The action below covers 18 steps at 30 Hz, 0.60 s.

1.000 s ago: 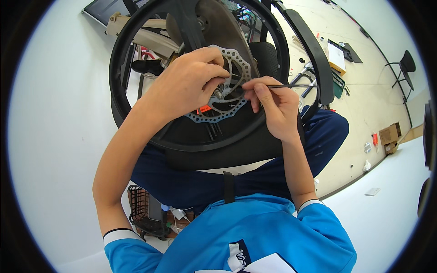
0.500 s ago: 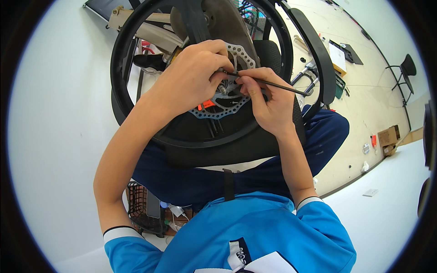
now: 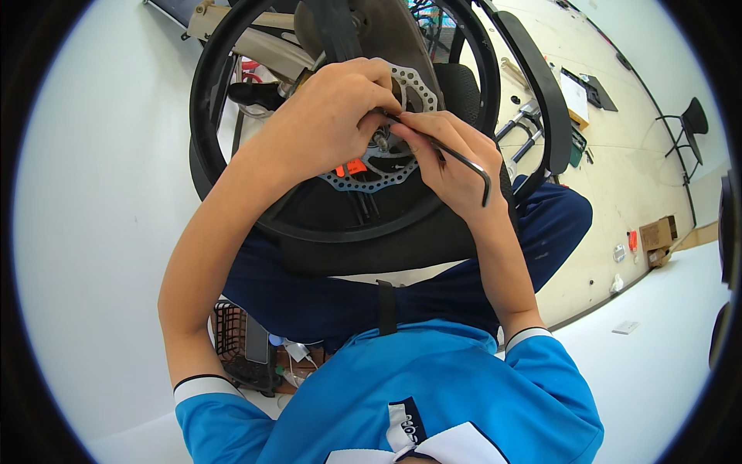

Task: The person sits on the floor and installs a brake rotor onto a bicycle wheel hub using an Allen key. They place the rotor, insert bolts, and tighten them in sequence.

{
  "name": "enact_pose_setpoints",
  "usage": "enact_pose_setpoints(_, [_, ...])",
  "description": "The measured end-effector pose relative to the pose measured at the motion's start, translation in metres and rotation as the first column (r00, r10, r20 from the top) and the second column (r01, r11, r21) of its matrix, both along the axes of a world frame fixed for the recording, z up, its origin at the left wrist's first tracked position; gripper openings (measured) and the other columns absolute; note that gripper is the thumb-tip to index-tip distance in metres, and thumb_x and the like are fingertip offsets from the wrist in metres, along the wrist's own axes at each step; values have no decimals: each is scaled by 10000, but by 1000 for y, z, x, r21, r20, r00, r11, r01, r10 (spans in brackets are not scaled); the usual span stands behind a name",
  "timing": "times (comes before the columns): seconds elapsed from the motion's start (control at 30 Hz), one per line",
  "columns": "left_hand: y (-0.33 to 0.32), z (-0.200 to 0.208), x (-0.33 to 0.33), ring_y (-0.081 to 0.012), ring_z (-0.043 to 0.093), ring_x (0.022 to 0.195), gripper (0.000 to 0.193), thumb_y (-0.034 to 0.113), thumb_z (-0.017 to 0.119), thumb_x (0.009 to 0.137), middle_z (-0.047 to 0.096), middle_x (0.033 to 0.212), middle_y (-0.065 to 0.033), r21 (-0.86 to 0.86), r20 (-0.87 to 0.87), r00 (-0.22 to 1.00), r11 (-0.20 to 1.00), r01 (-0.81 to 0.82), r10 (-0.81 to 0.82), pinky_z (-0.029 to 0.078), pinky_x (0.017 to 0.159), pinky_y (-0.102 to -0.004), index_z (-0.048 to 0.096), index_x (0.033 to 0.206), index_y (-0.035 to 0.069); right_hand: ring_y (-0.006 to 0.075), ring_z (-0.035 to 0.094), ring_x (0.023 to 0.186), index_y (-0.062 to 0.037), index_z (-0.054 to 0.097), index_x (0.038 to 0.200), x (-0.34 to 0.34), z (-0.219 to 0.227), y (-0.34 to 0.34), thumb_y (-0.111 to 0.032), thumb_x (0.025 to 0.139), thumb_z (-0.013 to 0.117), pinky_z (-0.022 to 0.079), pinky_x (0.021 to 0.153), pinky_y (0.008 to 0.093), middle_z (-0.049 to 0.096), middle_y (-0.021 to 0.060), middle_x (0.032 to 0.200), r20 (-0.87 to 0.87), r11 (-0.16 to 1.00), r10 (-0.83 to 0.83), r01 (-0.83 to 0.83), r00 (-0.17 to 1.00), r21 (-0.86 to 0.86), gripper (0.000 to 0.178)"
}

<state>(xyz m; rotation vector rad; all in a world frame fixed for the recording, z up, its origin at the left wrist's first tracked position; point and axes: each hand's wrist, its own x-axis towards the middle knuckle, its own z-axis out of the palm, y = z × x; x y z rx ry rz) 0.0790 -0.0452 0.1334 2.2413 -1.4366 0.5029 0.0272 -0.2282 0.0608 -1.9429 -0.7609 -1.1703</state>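
Note:
My right hand (image 3: pixel 461 164) is closed round a black hex key (image 3: pixel 471 165), its bent end pointing back toward my wrist. At the key's far end, my left hand (image 3: pixel 337 104) pinches with thumb and fingertips; anything small held at that tip is hidden. Both hands meet over the hub of a black wheel (image 3: pixel 340 234). A silver brake disc (image 3: pixel 369 185) with rows of holes surrounds the hub, partly covered by my hands. The threaded axle end (image 3: pixel 380 139) sticks up just below my fingertips. Beside it is an orange piece (image 3: pixel 352 167).
The wheel lies over a black seat (image 3: pixel 379 261) in front of my knees. A black armrest (image 3: pixel 539 93) curves along the right. A fork (image 3: pixel 525 127) and tools lie on the right floor, with a black chair (image 3: pixel 684 127) beyond. A black basket (image 3: pixel 230 332) stands lower left.
The hex key has turned in my right hand: its bent end swung from pointing far right to nearer my wrist. My hands have drawn closer together over the hub.

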Motion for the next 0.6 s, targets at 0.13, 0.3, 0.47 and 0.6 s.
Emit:
enact_pose_setpoints(0.13, [2,-1,0,-264,643,806,201,-41,762,743,634,874,-79,-17,35,999,1000,8,-7,522,713,-355,748,938,5,175,704,636,5,735,908,4,-1,1,-59,822,827,540,577,244,723,93,782,72,999,-25,27,997,-24,141])
enact_pose_setpoints(0.3, [7,-6,5,-258,647,823,215,-28,771,741,656,907,-67,-38,22,999,998,45,-44,530,726,-347,752,950,14,166,661,564,-17,688,847,9,-2,3,-92,825,829,506,497,252,669,69,713,107,999,-39,37,993,21,162])
enact_pose_setpoints(0.47, [8,-12,6,-273,642,885,206,-48,741,761,664,930,-81,-31,59,995,996,83,-81,531,765,-359,738,959,4,166,685,616,-14,700,853,8,-5,-1,-62,808,829,530,547,251,694,72,746,18,999,-28,27,999,44,144])
enact_pose_setpoints(0.6, [8,-13,6,-289,637,917,223,-65,709,782,665,960,-89,1,137,985,994,108,-107,528,791,-374,725,995,-3,213,741,754,4,746,933,-5,6,1,10,802,795,587,691,281,748,105,868,52,988,64,-71,997,135,140])
